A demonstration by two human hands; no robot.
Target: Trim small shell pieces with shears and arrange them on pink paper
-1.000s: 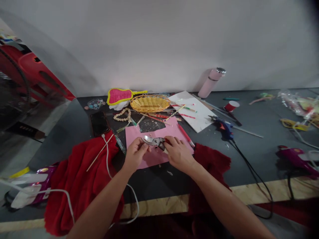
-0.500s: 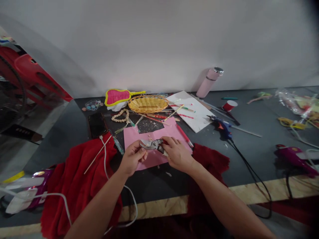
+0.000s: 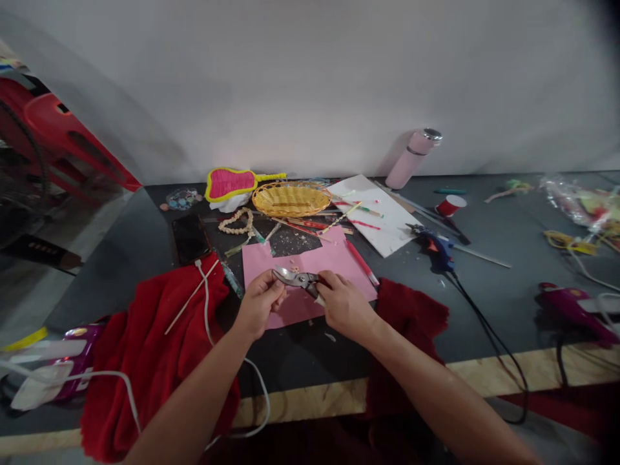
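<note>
My right hand (image 3: pixel 349 305) is wrapped round the handles of a pair of pruning shears (image 3: pixel 301 279). Their silver blades point left and reach the fingertips of my left hand (image 3: pixel 260 302). That hand is closed in a pinch by the blade tips; whatever lies between its fingers is too small to make out. Under both hands is a sheet of pink paper (image 3: pixel 295 316), with small pale scraps (image 3: pixel 294 266) on it just beyond the shears.
Behind the paper stand a wicker basket (image 3: pixel 290 200) and a heart-shaped braided ring (image 3: pixel 236 221). A glue gun (image 3: pixel 438 248) with a black cord and a pink bottle (image 3: pixel 411 161) are to the right. Red cloth (image 3: pixel 159 349) and a phone (image 3: pixel 191 239) lie left.
The shears have turned slightly in my right hand, and their blades look closer together. My left hand keeps its pinch at the tips. The whole view has shifted a little.
</note>
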